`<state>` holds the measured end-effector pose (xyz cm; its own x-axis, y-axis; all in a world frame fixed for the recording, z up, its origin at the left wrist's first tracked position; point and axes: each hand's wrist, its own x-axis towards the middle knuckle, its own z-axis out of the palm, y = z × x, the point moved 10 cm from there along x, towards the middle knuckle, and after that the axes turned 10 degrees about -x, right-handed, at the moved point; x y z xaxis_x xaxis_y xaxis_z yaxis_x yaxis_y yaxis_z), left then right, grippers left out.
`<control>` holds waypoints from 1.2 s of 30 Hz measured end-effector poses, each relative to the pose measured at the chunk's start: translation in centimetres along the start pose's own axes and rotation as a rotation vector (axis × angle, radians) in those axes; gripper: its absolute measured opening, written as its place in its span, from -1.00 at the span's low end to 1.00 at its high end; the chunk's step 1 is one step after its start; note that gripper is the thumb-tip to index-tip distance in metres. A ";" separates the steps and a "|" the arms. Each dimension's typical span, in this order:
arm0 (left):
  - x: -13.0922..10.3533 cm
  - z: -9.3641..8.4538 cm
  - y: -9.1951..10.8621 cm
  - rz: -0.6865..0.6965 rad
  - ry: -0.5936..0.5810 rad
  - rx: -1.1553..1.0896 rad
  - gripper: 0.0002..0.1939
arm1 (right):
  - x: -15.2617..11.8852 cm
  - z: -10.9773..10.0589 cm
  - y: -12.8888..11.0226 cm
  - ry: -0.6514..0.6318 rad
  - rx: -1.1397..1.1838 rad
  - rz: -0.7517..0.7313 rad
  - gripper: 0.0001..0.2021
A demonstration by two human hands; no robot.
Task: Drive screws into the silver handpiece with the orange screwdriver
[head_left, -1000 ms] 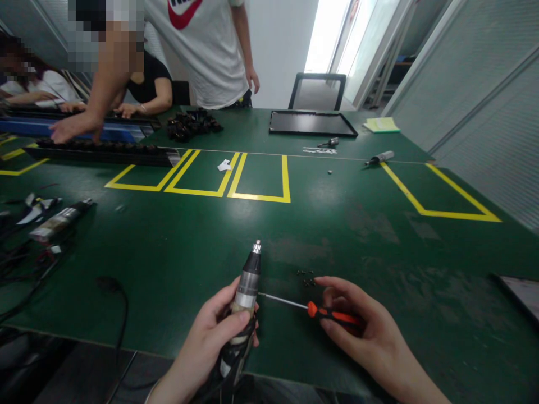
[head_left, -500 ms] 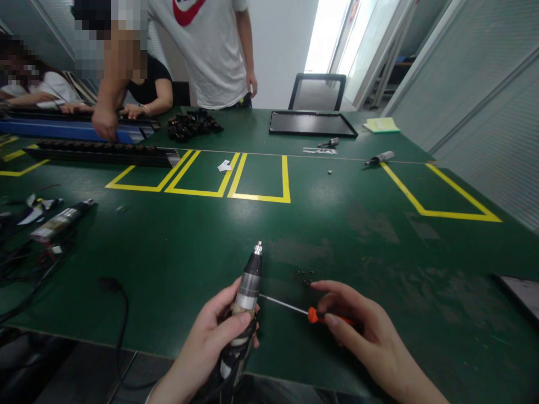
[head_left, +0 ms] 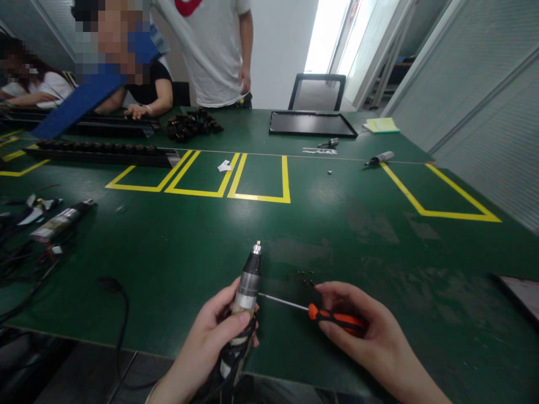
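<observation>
My left hand [head_left: 213,334] is wrapped round an electric screwdriver [head_left: 248,283], its bare metal nose tilted up and away from me. In my right hand [head_left: 374,331] lies a screwdriver [head_left: 334,318] with an orange and black handle, held between thumb and fingers. Its thin shaft points left, and the tip meets the side of the electric screwdriver's metal collar, or sits just by it. Several tiny screws [head_left: 309,283] lie on the green table [head_left: 189,252] just beyond my right fingertips.
Another electric screwdriver [head_left: 59,221] lies among cables at left. Farther back are black rails [head_left: 105,154], a heap of black parts [head_left: 196,123], a black tray [head_left: 314,124] and a third electric screwdriver [head_left: 380,158]. Co-workers are across the table, one holding a blue strip [head_left: 80,101].
My right fingers have shifted on the screwdriver, so more of its handle shows. My left hand has barely moved. Across the table, a co-worker has lifted the blue strip off the rails.
</observation>
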<state>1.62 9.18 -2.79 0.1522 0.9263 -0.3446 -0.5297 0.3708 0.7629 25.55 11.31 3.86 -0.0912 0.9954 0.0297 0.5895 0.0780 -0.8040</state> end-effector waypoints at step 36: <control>-0.1 0.0 0.2 0.011 0.033 -0.005 -0.51 | 0.2 -0.3 0.2 0.024 -0.052 -0.063 -0.89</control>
<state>1.53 9.12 -2.63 0.1187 0.9275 -0.3544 -0.5354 0.3604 0.7638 25.91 11.50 3.91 -0.1105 0.9894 0.0940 0.6245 0.1427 -0.7679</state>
